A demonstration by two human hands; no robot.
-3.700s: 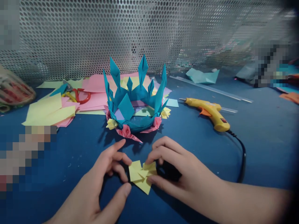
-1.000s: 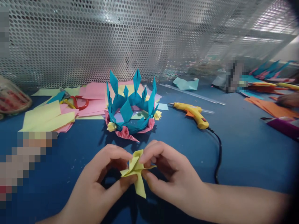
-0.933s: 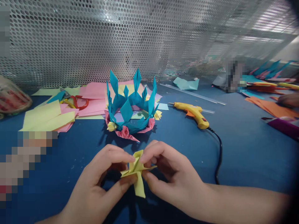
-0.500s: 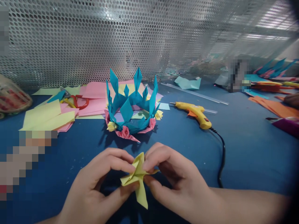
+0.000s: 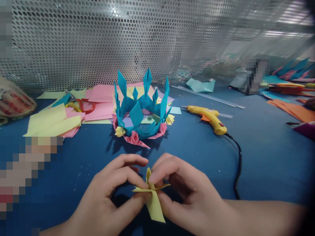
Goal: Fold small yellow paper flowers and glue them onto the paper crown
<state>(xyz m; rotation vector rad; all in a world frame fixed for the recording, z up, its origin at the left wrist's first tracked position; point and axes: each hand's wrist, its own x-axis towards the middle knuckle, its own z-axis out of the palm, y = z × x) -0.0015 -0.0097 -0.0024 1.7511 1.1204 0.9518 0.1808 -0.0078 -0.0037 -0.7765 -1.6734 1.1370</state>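
Note:
Between my hands is a folded yellow paper piece (image 5: 155,206) with several pointed flaps spread out. My left hand (image 5: 115,188) pinches its left flap between thumb and index finger, the other fingers raised. On the other side, my right hand (image 5: 183,186) grips the piece near its centre, fingertips closed on the upper and right flaps. Just beyond stands a blue folded-paper crown (image 5: 137,126) with tall points. Pink paper flowers (image 5: 135,138) and small yellow paper flowers (image 5: 120,131) sit around its base.
A yellow glue gun (image 5: 209,118) lies right of the crown, its black cord (image 5: 238,164) running toward me. Red-handled scissors (image 5: 87,106) rest among pink and yellow paper sheets (image 5: 49,119). A perforated metal panel (image 5: 147,39) rises behind the blue table (image 5: 201,147). Another person's pixelated arm shows at left.
The yellow piece has turned and its flaps have shifted, the left one now flatter and the front one wider. My left index finger has moved right, closer to the centre. The view has shifted slightly.

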